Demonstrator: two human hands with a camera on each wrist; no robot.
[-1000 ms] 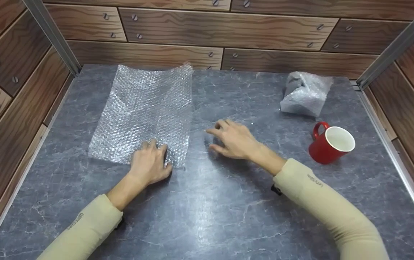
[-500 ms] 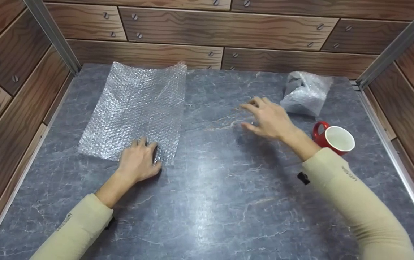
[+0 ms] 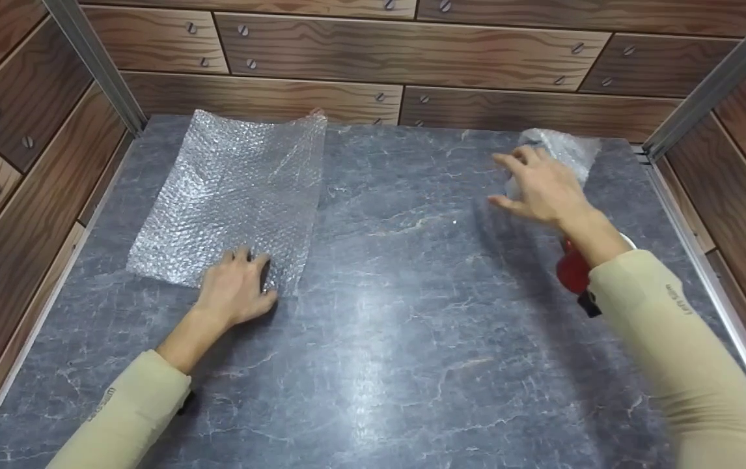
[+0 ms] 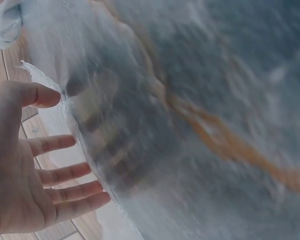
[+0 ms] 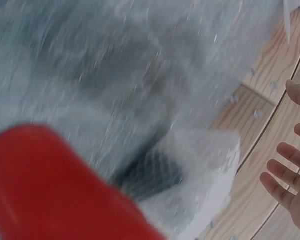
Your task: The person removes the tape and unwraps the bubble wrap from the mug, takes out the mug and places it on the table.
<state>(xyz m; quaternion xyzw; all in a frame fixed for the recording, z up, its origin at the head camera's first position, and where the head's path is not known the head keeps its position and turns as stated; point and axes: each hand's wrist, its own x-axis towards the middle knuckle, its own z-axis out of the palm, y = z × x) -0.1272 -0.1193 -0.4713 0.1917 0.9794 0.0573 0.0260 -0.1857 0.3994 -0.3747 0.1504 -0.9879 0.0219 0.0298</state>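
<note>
Table [image 3: 373, 339]: hub of the clock, 12 at the far wall [image 3: 321, 52].
Left hand [image 3: 233, 290]: yours at 8, forearm in from 7, back up, fingers toward 12, thumb out toward 3.
Left grip: thumb and fingers apart, fingertips resting on the near edge of the bubble-wrap sheet [image 3: 236, 189], nothing clamped. Left wrist view agrees: fingers extended, tips at that edge.
Right hand [image 3: 545, 189]: yours between 2 and 3, forearm in from 4, back up, fingers toward 10, thumb below them toward 9.
Right grip: thumb and fingers spread, nothing held. In head view it covers part of the wrapped bundle [image 3: 571, 153]; can't tell if any finger touches it.
Sheet: laid out from 9 to 11, corner at 11 turned up.
Bundle: at 2, partly behind your right hand; right wrist view shows a dark patterned patch on it.
Red mug [image 3: 569, 270]: at 3, mostly hidden by your right forearm and cuff; large and blurred in right wrist view.
Sheet vs 1 s ago: slid toward 9, your left hand went with it.
Right hand vs 1 s ago: was near table middle, just off the sheet; now swung out toward 2.
Bundle, mug vs 1 s ago: same spots, now partly covered.
</note>
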